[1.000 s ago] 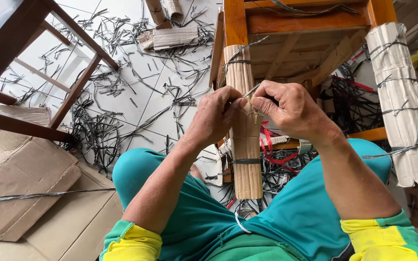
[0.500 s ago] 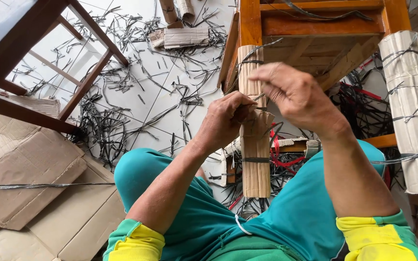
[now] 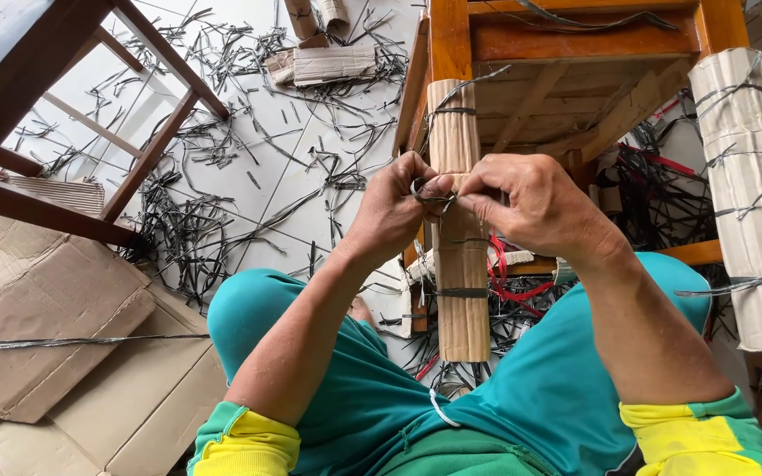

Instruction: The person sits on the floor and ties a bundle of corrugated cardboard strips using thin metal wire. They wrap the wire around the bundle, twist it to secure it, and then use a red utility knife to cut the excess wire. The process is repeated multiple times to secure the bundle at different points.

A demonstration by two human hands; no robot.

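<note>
The person wears short sleeves of bright green cloth, each ending in a broad yellow cuff band [image 3: 244, 441] above the elbow, with a thin dark edge on the right one. Below are teal knee-length trousers [image 3: 566, 388] with a darker green waist and a loop of thin white drawstring [image 3: 441, 411]; forearms and both hands are bare

Wrapped chair leg [image 3: 460, 291] stands centre, between the knees; left hand [image 3: 392, 211] and right hand [image 3: 535, 204] meet in front of it, pinching a strap [image 3: 431, 197]. Second wrapped leg [image 3: 745, 194] at far right. Flattened cardboard [image 3: 55, 353] at lower left, strap offcuts [image 3: 196, 220] behind it (on the floor). Another chair frame [image 3: 72, 106] at upper left.
</note>
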